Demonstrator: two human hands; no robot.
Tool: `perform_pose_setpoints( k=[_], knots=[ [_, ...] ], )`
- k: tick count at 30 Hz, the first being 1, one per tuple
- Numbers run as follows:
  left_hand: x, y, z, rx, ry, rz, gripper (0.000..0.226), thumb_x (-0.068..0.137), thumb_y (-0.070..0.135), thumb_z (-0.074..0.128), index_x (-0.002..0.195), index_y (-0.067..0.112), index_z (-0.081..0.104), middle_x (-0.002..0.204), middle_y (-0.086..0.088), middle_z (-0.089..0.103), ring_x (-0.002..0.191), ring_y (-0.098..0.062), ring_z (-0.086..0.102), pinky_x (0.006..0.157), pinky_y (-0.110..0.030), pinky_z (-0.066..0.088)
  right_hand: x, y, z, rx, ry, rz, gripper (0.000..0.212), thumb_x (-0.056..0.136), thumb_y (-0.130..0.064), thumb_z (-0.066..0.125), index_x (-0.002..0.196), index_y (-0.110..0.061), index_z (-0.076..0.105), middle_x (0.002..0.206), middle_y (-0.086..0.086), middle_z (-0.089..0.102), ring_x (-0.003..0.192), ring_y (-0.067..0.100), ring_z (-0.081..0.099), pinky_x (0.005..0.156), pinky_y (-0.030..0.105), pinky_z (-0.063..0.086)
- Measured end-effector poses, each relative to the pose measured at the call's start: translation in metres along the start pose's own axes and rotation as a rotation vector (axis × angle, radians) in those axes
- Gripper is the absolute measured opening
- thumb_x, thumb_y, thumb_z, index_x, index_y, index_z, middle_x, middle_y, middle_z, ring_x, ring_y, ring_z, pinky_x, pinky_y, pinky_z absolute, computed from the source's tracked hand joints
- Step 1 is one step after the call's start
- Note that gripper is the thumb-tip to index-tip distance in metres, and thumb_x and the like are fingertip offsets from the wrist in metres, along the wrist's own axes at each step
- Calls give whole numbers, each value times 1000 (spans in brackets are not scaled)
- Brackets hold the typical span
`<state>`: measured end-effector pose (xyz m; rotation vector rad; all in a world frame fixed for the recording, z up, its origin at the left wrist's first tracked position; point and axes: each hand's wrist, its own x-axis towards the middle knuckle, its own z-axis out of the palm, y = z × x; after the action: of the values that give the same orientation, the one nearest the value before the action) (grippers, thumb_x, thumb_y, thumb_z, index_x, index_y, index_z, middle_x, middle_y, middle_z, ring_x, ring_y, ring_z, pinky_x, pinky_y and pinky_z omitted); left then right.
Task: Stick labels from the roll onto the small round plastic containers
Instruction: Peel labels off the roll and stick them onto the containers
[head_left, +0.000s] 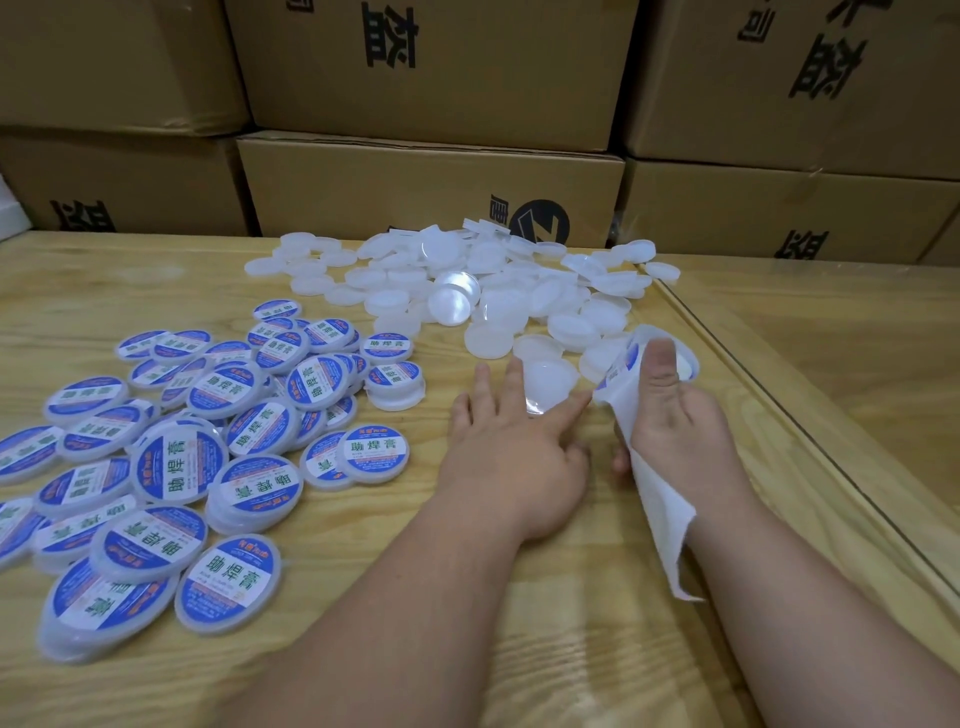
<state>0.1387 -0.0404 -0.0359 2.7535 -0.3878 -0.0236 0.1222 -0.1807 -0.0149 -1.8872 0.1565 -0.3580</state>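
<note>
Plainly, unlabeled containers (467, 291) — translucent white, round, heaped.

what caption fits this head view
Left hand reaches for a blank container; right hand grips the label strip.

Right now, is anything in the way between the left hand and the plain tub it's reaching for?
No, nothing is in the way. The left hand has its straight fingers already lying on the plain tub at the near edge of the white pile. The right hand holds the label strip just beside it.
</note>
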Motion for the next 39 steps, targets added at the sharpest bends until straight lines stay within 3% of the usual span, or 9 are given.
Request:
perform_pose_setpoints(
  k=[2, 4, 9, 12, 15, 24, 32, 36, 39],
  knots=[
    [-1, 0, 0, -18, 22, 13, 53, 98, 53, 34, 149, 56, 22, 169, 0, -10, 153, -29, -21, 123, -52, -8, -1, -1, 0, 4, -23, -35, 88, 78, -84, 47, 67, 3, 40, 54, 8, 41, 50, 16, 40, 51, 28, 33],
    [-1, 0, 0, -67, 84, 5, 43, 98, 50, 36, 141, 51, 39, 168, -1, 3, 154, -28, -10, 124, -50, -2, -1, 2, 0, -43, -21, -92, 60, 88, -51, 69, 59, -9, 37, 48, -6, 38, 46, 9, 35, 45, 23, 31],
    [1, -2, 1, -219, 281, -53, 14, 95, 48, 54, 102, 37, 60, 146, 1, 38, 138, -24, 27, 115, -40, 23, -1, 7, 0, -9, -76, -103, 43, 88, -7, 66, 60, -15, 34, 50, -7, 38, 47, 9, 37, 47, 22, 33],
    [1, -4, 0, -308, 366, -44, 13, 93, 36, 63, 96, 37, 50, 116, 10, 43, 120, -21, 40, 104, -32, 31, 0, 5, -1, 23, -114, -84, 33, 88, -8, 67, 65, -15, 46, 53, -11, 50, 50, 11, 45, 53, 22, 40],
    [1, -3, -2, -315, 384, -41, 25, 89, 29, 66, 109, 37, 52, 117, 9, 47, 115, -20, 42, 101, -31, 34, 0, 1, -4, 60, -191, -36, 7, 91, -14, 70, 95, -18, 66, 87, -5, 76, 82, 15, 72, 77, 35, 55],
    [-3, -3, -8, -250, 384, -186, 58, 90, 43, 59, 145, 43, 39, 143, 6, 44, 134, -23, 33, 110, -38, 26, -2, -4, -1, 187, -152, 11, 33, 86, -25, 53, 97, 4, 64, 93, 32, 60, 80, 20, 53, 74, 37, 40],
    [-3, -3, -11, -361, 371, -222, 61, 85, 34, 70, 139, 43, 43, 129, 0, 49, 128, -25, 43, 108, -39, 36, 0, 1, 3, 65, -98, -33, 26, 86, -20, 52, 80, 5, 49, 66, 3, 39, 62, 15, 35, 57, 31, 28],
    [1, -9, -13, -597, 415, -173, 45, 86, 14, 62, 121, 41, 56, 103, 11, 56, 90, -5, 55, 71, -9, 39, 2, 7, 7, 10, -88, -75, 11, 89, -16, 64, 85, -6, 66, 60, -3, 48, 56, 11, 41, 53, 26, 36],
    [2, -10, -12, -636, 409, -159, 36, 93, 9, 52, 108, 41, 60, 103, 11, 56, 88, -10, 57, 65, -17, 38, 1, 7, 10, 45, -118, -94, 6, 91, -17, 67, 87, -20, 70, 60, -6, 54, 54, 8, 45, 49, 17, 37]
  ],
)
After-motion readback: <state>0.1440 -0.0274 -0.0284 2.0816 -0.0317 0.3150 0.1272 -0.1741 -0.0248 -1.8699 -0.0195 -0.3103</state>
